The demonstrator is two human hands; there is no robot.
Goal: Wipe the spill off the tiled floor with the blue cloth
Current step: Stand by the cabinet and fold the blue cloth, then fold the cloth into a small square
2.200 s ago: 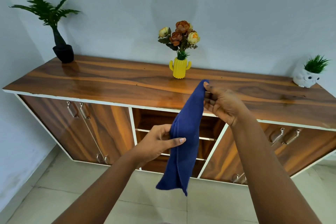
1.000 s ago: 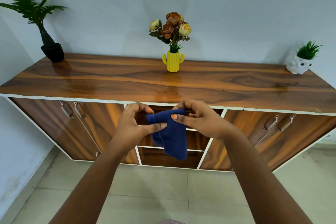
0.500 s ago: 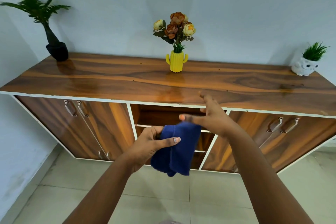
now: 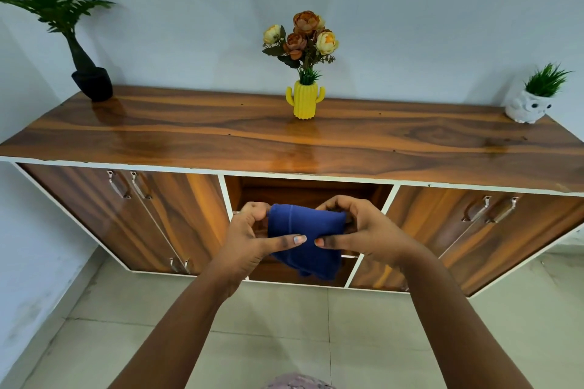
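A tiled floor (image 4: pixel 284 319) is seen below a long wooden sideboard (image 4: pixel 284 142) set against the wall; no spill can be made out on the tiles in view. On the sideboard top are placed a dark potted plant (image 4: pixel 91 82) at the left end, a yellow vase (image 4: pixel 305 99) of flowers in the middle, and a white owl pot (image 4: pixel 527 107) at the right end. The blue cloth (image 4: pixel 305 240), folded, is held in the air in front of the open middle compartment. It is pinched at its left edge by the left hand (image 4: pixel 249 240) and at its right edge by the right hand (image 4: pixel 363 234), thumbs laid across the front.
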